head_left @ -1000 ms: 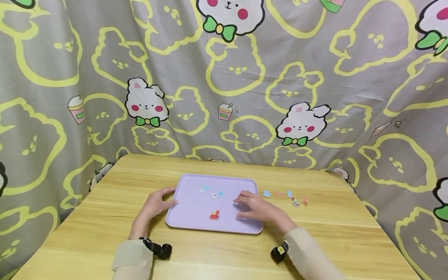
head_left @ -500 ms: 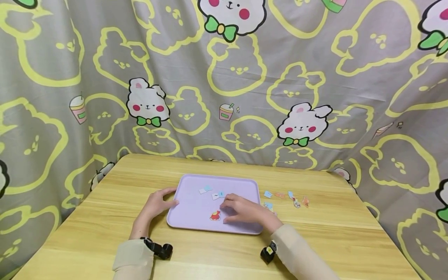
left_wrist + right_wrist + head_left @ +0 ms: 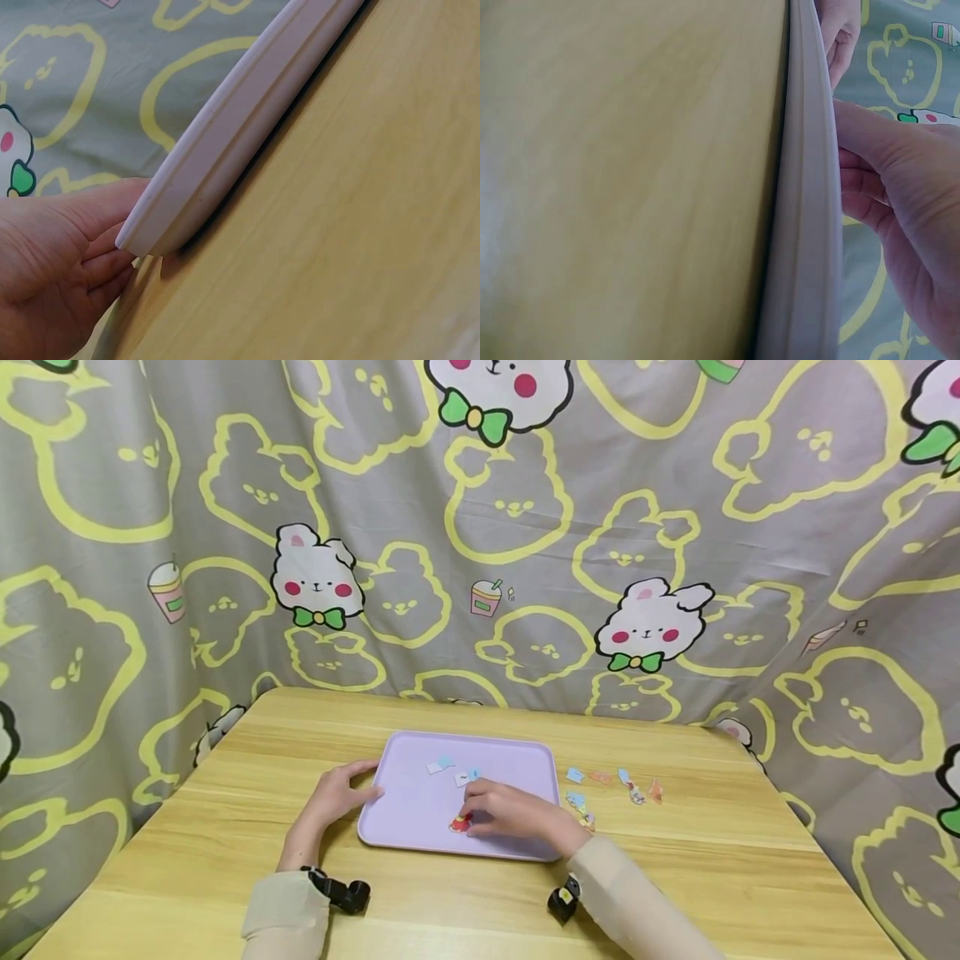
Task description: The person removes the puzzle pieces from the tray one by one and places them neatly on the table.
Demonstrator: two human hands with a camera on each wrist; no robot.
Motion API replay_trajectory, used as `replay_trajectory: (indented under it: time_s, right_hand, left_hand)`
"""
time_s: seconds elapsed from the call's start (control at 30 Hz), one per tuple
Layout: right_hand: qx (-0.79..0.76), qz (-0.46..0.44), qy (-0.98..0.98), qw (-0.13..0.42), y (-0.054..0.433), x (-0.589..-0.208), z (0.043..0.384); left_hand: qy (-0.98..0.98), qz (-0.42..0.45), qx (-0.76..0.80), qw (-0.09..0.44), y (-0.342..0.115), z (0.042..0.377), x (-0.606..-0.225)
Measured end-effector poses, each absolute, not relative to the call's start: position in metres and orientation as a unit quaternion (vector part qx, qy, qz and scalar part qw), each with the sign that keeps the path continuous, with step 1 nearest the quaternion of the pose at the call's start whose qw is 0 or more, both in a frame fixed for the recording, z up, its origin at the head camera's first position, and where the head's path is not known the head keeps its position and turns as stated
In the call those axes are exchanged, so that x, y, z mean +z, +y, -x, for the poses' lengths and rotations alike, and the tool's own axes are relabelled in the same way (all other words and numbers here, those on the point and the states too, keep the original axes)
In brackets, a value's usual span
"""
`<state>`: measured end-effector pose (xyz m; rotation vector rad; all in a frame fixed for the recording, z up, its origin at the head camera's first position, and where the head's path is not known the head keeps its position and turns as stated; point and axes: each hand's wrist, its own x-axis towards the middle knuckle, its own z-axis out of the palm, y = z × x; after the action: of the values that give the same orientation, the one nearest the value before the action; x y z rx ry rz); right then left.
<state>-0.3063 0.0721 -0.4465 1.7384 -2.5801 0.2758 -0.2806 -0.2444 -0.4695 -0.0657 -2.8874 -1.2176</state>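
A lilac tray (image 3: 405, 835) lies on the wooden table. My left hand (image 3: 337, 795) grips its left side; in the left wrist view the thumb (image 3: 112, 201) comes over the rim while the fingers curl below it. My right hand (image 3: 510, 814) reaches in over the tray's right side. Its thumb and forefinger pinch at the right edge of a small red and yellow flat cutout (image 3: 456, 825), covering part of it. Farther back on the tray lie two white and pale blue flat pieces, one to the left (image 3: 437, 767) and one nearer the hand (image 3: 462, 779).
To the right of the tray several small flat pieces lie on the table (image 3: 420, 910), among them a blue one (image 3: 575, 774), an orange one (image 3: 655, 790) and another blue one (image 3: 575, 799). A patterned grey curtain (image 3: 420, 647) hangs behind the table.
My right hand has moved left across the tray to the red and yellow cutout, its fingers drawing together there. The left hand stays at the tray's left side.
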Motion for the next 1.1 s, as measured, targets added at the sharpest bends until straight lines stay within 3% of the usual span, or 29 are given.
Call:
replay_trajectory:
  time_s: [0.6,1.1]
  right_hand:
    - [0.086,-0.549,-0.831,0.010,0.066,-0.446,0.302]
    - [0.257,-0.519,-0.815,0.009,0.075,-0.456,0.301]
  left_hand:
    - [-0.925,0.035,-0.379,0.017,-0.244,0.280,-0.469]
    - [-0.924,0.036,-0.381,0.017,-0.246,0.283,-0.470]
